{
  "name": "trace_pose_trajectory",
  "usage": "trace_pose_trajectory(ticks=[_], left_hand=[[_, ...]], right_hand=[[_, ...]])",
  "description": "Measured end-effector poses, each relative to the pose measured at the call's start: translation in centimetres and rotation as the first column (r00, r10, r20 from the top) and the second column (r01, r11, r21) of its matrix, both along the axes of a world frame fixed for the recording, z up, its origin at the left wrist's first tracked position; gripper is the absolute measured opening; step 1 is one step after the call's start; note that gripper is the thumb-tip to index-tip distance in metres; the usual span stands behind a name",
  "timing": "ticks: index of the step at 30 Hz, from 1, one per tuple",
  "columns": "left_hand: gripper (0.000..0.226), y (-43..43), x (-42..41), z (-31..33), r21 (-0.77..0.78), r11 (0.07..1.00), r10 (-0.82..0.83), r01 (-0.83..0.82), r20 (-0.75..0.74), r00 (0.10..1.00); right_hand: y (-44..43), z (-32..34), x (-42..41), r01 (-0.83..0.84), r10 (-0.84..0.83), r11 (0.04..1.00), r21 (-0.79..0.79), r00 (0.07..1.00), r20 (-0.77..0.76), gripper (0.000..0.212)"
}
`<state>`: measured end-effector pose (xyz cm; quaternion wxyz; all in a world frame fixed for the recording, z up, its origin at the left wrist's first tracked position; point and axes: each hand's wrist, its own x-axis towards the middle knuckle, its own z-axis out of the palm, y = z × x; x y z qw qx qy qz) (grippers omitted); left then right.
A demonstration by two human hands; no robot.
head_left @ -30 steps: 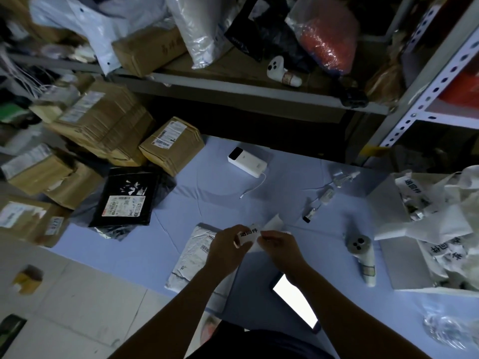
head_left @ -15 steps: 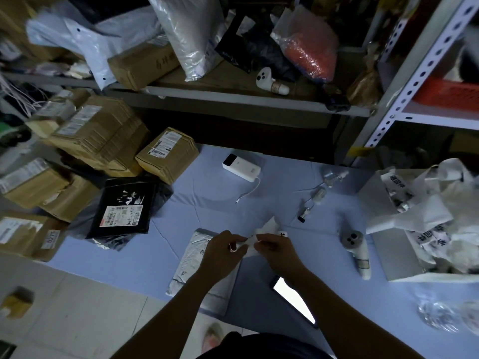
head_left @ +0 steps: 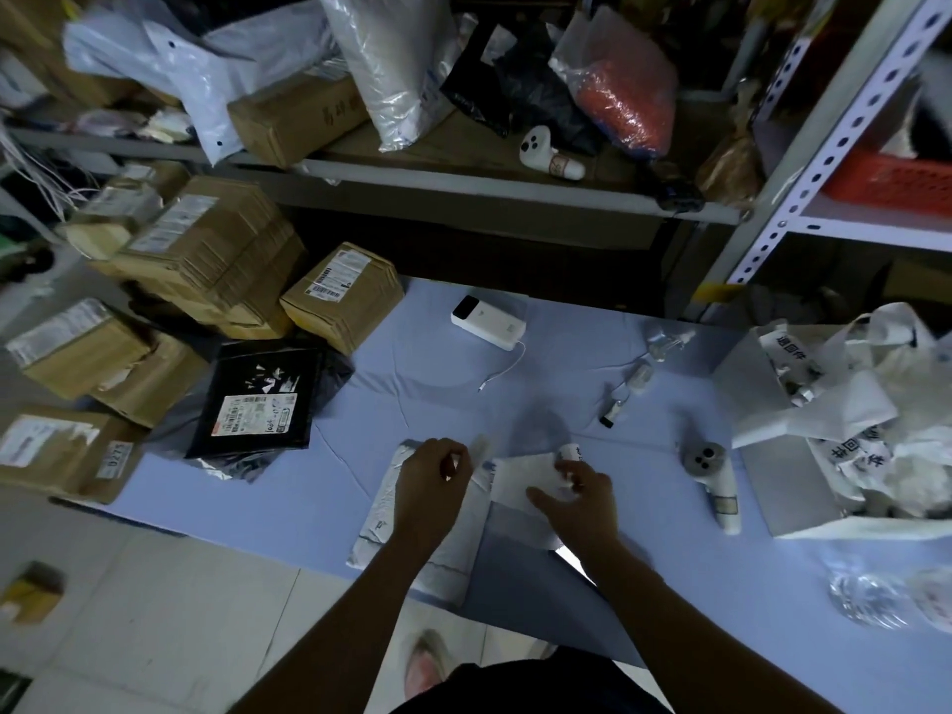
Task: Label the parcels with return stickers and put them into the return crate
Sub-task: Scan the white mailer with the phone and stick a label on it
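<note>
My left hand [head_left: 432,487] hovers over a grey poly mailer parcel [head_left: 378,512] lying on the blue sheet, its fingers curled and pinching a small pale scrap [head_left: 480,448] that is blurred. My right hand [head_left: 579,499] is a little to the right and pinches a curled white return sticker [head_left: 568,452] with black print. A white backing sheet [head_left: 517,479] lies between the hands, under my right thumb. The open return crate [head_left: 757,383] stands at the right, stuffed with white paper and printed sticker sheets.
Cardboard parcels [head_left: 342,296] and a black mailer [head_left: 260,399] are piled at the left. A white power bank [head_left: 488,322], a small cable, a grey handheld scanner [head_left: 713,476] and a lit phone [head_left: 574,556] lie on the blue sheet [head_left: 669,559]. Metal shelving [head_left: 463,175] stands behind.
My hands have parted: the left moved left over the grey parcel, the right moved right with the sticker. The white sheet now lies open between them.
</note>
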<state>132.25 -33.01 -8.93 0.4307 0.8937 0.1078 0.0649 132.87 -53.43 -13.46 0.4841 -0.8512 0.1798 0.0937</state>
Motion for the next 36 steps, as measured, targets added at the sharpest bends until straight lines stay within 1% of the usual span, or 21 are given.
trace_pose_trajectory(ticks=[1, 3, 5, 6, 7, 8, 10, 11, 13, 16, 17, 18, 19, 20, 21, 22, 24, 27, 31, 33, 36], left_hand=[[0.005, 0.2, -0.2, 0.0, 0.033, 0.999, -0.011, 0.01, 0.026, 1.0], [0.004, 0.5, -0.6, 0.0, 0.052, 0.998, -0.023, 0.021, 0.044, 0.999], [0.013, 0.7, -0.8, -0.7, 0.047, 0.998, -0.055, 0.052, 0.072, 0.996], [0.017, 0.8, -1.1, -0.8, 0.054, 0.995, -0.083, 0.078, 0.099, 0.992], [0.02, 0.9, -1.4, -0.8, 0.069, 0.992, -0.115, 0.106, 0.135, 0.984], [0.022, 1.1, -1.7, -0.9, 0.086, 0.987, -0.149, 0.136, 0.174, 0.973], [0.035, 1.9, -2.6, -1.2, 0.129, 0.973, -0.214, 0.189, 0.22, 0.952], [0.044, 2.4, -3.0, -1.6, 0.139, 0.969, -0.229, 0.203, 0.201, 0.953], [0.052, 3.6, -4.0, -2.1, 0.132, 0.976, -0.191, 0.173, 0.137, 0.972], [0.062, 5.4, -5.4, -2.2, 0.069, 0.982, -0.179, 0.178, 0.006, 0.984], [0.067, 5.6, -5.8, -2.1, -0.003, 0.982, -0.187, 0.187, -0.052, 0.981], [0.069, 5.8, -6.1, -1.9, -0.145, 0.975, -0.188, 0.169, -0.129, 0.974], [0.064, 5.8, -6.1, -1.5, -0.344, 0.935, -0.173, 0.09, -0.219, 0.96], [0.051, 5.8, -6.1, -1.1, -0.508, 0.861, -0.155, -0.023, -0.305, 0.94], [0.034, 5.8, -6.1, -0.8, -0.598, 0.79, -0.129, -0.134, -0.376, 0.918], [0.02, 5.9, -6.2, -0.7, -0.612, 0.769, -0.104, -0.187, -0.408, 0.907], [0.007, 6.3, -6.4, -0.8, -0.605, 0.768, -0.078, -0.212, -0.416, 0.906], [0.007, 7.0, -6.9, -1.7, -0.54, 0.823, -0.075, -0.178, -0.413, 0.907], [0.007, 8.4, -7.5, -3.6, -0.436, 0.891, -0.082, -0.126, -0.428, 0.9], [0.007, 8.9, -7.6, -4.3, -0.424, 0.893, -0.077, -0.152, -0.476, 0.876], [0.007, 9.6, -7.6, -5.0, -0.483, 0.858, -0.132, -0.174, -0.534, 0.835]], right_hand=[[0.3, 0.4, -0.3, -0.015, 0.014, 0.999, 0.05, 1.0, 0.01, 0.043], [1.5, 1.7, -0.5, -0.03, 0.047, 0.959, 0.281, 0.997, -0.056, 0.034], [3.0, 2.9, -0.6, -0.002, 0.074, 0.856, 0.517, 0.99, -0.12, 0.031], [3.7, 3.3, -0.5, 0.027, 0.068, 0.805, 0.593, 0.988, -0.138, 0.032], [4.3, 3.7, -0.5, 0.055, 0.048, 0.771, 0.635, 0.988, -0.145, 0.032], [4.7, 4.0, -0.5, 0.076, 0.023, 0.76, 0.646, 0.989, -0.143, 0.033], [5.3, 4.3, -0.6, 0.07, -0.01, 0.805, 0.589, 0.995, -0.104, 0.041], [5.3, 4.4, -0.7, 0.058, -0.012, 0.825, 0.562, 0.996, -0.086, 0.047], [5.6, 4.5, -1.2, 0.056, -0.013, 0.811, 0.583, 0.997, -0.077, 0.054], [6.2, 4.5, -2.3, 0.067, -0.022, 0.781, 0.621, 0.997, -0.08, 0.054], [6.5, 4.4, -2.6, 0.068, -0.024, 0.775, 0.628, 0.997, -0.079, 0.052], [6.7, 4.3, -2.9, 0.063, -0.018, 0.779, 0.623, 0.997, -0.078, 0.051], [6.9, 4.1, -3.1, 0.05, -0.002, 0.791, 0.61, 0.997, -0.079, 0.051], [7.1, 3.9, -3.3, 0.037, 0.017, 0.803, 0.595, 0.996, -0.085, 0.051], [7.3, 3.7, -3.5, 0.024, 0.037, 0.812, 0.583, 0.995, -0.094, 0.051], [7.6, 3.6, -3.8, 0.007, 0.058, 0.824, 0.566, 0.994, -0.097, 0.05], [8.1, 3.2, -4.2, -0.044, 0.105, 0.855, 0.516, 0.991, -0.089, 0.048], [8.9, 2.5, -4.9, -0.125, 0.186, 0.885, 0.449, 0.978, -0.095, 0.05], [10.1, 1.2, -5.9, -0.165, 0.217, 0.913, 0.373, 0.971, -0.104, 0.051], [10.7, 0.9, -6.0, -0.167, 0.226, 0.908, 0.385, 0.968, -0.113, 0.051], [11.4, 0.6, -5.9, -0.17, 0.224, 0.909, 0.379, 0.969, -0.102, 0.053]])
